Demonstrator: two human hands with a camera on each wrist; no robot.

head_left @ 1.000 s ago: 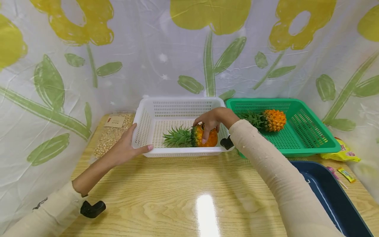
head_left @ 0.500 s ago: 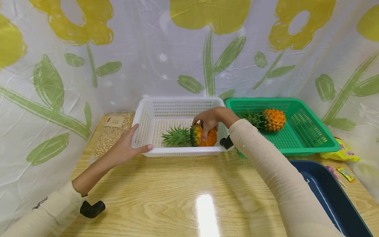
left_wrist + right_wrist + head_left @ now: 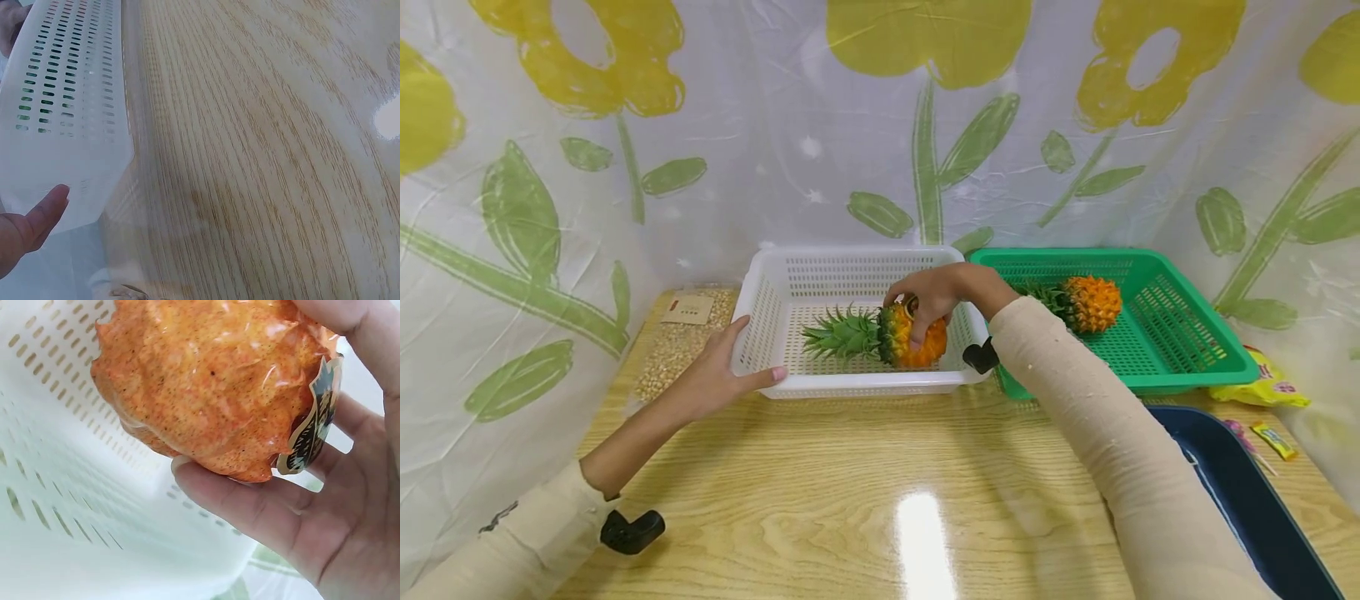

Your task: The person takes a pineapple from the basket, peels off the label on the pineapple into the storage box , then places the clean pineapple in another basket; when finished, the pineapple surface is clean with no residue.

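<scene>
In the head view, a small orange pineapple (image 3: 916,346) with a spiky green crown lies on its side, low inside the white basket (image 3: 857,381). My right hand (image 3: 936,292) grips its body from above; in the right wrist view, fingers and thumb curl around the orange skin (image 3: 206,381), beside a dark label (image 3: 312,425). My left hand (image 3: 718,375) rests against the basket's front left corner, thumb straight along the front side and fingers along the left wall. The left wrist view shows that thumb (image 3: 47,215) against the white plastic.
A green basket (image 3: 1202,383) holding another pineapple (image 3: 1092,304) stands right beside the white one. A dark blue tray (image 3: 1232,500) sits at front right, near a yellow packet (image 3: 1262,383) and small sweets (image 3: 1273,440). A bag of corn kernels (image 3: 673,358) lies at left.
The pineapple has shifted slightly left and up within the white basket, tilting a little, with my right hand moving along with it. My left hand stays at the corner.
</scene>
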